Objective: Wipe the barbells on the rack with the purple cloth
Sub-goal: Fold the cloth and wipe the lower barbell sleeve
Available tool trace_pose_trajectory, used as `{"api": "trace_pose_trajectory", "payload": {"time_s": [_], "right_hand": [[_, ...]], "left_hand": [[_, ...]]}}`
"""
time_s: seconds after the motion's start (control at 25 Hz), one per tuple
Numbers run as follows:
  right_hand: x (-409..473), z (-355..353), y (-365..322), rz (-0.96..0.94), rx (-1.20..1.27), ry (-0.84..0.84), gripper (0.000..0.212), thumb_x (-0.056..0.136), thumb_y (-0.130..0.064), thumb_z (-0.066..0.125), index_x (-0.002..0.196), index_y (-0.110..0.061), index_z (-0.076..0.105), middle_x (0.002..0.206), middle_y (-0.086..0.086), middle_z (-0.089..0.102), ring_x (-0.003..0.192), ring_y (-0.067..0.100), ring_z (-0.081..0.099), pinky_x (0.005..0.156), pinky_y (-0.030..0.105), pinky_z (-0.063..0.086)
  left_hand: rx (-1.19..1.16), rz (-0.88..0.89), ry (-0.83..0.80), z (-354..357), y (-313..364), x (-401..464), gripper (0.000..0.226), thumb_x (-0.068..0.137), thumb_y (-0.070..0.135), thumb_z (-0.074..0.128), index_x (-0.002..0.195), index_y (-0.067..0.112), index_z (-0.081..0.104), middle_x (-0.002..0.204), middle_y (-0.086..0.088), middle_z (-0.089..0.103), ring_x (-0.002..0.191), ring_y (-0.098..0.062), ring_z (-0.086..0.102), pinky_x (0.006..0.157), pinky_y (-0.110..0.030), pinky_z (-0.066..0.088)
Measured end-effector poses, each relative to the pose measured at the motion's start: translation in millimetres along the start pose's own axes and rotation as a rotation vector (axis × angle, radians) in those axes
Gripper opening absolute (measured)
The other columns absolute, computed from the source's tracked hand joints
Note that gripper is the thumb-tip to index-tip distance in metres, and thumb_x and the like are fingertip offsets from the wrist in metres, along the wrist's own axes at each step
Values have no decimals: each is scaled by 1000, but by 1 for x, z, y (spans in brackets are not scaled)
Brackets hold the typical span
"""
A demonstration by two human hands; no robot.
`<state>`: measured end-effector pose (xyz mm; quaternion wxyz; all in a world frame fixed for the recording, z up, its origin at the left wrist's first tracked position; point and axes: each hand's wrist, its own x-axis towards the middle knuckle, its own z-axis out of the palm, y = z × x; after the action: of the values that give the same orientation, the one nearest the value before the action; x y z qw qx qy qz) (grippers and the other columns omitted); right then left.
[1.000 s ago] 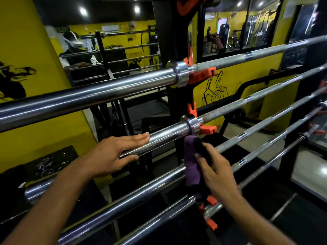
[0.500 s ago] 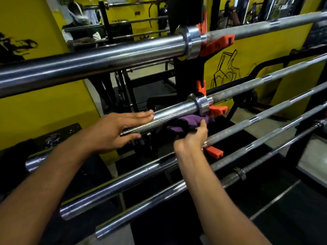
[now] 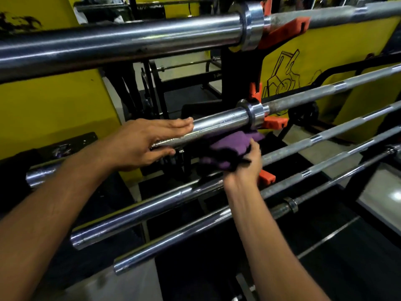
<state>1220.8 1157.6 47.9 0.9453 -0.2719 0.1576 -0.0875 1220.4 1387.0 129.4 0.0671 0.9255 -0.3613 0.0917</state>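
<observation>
Purple cloth (image 3: 235,146) bunched in the right hand (image 3: 244,168), fingers curled round it, pressed under the second barbell's sleeve (image 3: 219,124); left hand (image 3: 147,142) lies flat, fingers straight, on that sleeve.

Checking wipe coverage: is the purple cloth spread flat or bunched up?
Bunched. The purple cloth sits crumpled in folds in the right hand, pressed under the chrome barbell sleeve.
</observation>
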Motion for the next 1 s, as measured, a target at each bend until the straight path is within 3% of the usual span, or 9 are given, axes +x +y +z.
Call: {"api": "trace_pose_trajectory", "payload": {"time_s": [0.08, 0.24, 0.36, 0.44, 0.52, 0.6, 0.76, 0.92, 1.0], "right_hand": [[-19, -9, -21, -244, -266, -21, 16, 104, -21, 51, 116, -21, 61, 93, -4, 69, 81, 7, 69, 74, 29, 56], [-31, 25, -74, -987, -765, -361, 23, 106, -13, 46, 128, -17, 49, 113, -11, 61, 107, -9, 59, 93, 15, 46], [16, 58, -80, -1191, -1590, -422, 37, 105, -35, 37, 126, -8, 52, 117, 14, 68, 118, 29, 61, 113, 47, 33], [41, 69, -78, -1112, -1950, -398, 37, 106, -37, 35, 113, -6, 53, 104, 27, 68, 107, 43, 62, 98, 49, 38], [41, 82, -80, -1032, -2102, -413, 33, 107, -36, 36, 111, -7, 52, 103, 28, 66, 102, 46, 62, 81, 48, 45], [40, 87, -82, -1111, -2181, -528, 38, 107, -40, 37, 113, -7, 55, 108, 27, 64, 101, 45, 63, 81, 49, 49], [44, 85, -89, -902, -2130, -706, 77, 87, -81, 40, 120, -12, 54, 110, 17, 67, 101, 35, 62, 82, 40, 44], [54, 114, -88, -633, -2293, -740, 72, 89, -73, 50, 129, -14, 56, 134, 18, 61, 119, 36, 57, 92, 39, 43], [52, 112, -82, -697, -2245, -695, 65, 89, -69, 51, 124, -14, 57, 129, 18, 63, 117, 37, 59, 90, 39, 44]], "left_hand": [[4, 0, -12, 0, 1, -2, 71, 90, 38, 59, 151, 50, 25, 158, 33, 20, 141, -7, 39, 99, -51, 51], [-17, -39, -8, -3, 7, -1, 73, 91, 32, 65, 151, 50, 27, 157, 34, 20, 143, -3, 33, 108, -48, 45], [-41, -40, -11, -4, 7, -2, 74, 92, 30, 67, 150, 51, 27, 156, 34, 21, 143, -4, 35, 109, -48, 44], [-27, -29, -15, -4, 6, -1, 74, 93, 31, 67, 151, 51, 26, 156, 34, 21, 143, -5, 36, 109, -48, 44], [-17, -28, -14, -3, 5, -1, 73, 93, 32, 66, 151, 51, 26, 156, 35, 20, 142, -5, 37, 107, -47, 45], [-7, -33, -7, -3, 5, 0, 74, 93, 31, 67, 151, 51, 26, 156, 35, 20, 142, -5, 38, 105, -47, 47], [-9, -37, -21, -3, 5, 1, 73, 93, 33, 65, 151, 53, 24, 156, 36, 19, 142, -5, 37, 106, -47, 47], [-10, -25, -41, -3, 6, 0, 69, 91, 45, 52, 152, 52, 20, 159, 29, 20, 143, -8, 36, 107, -50, 45], [8, -21, -46, -3, 5, 0, 69, 92, 45, 52, 152, 52, 19, 160, 29, 18, 143, -8, 35, 107, -48, 46]]}}
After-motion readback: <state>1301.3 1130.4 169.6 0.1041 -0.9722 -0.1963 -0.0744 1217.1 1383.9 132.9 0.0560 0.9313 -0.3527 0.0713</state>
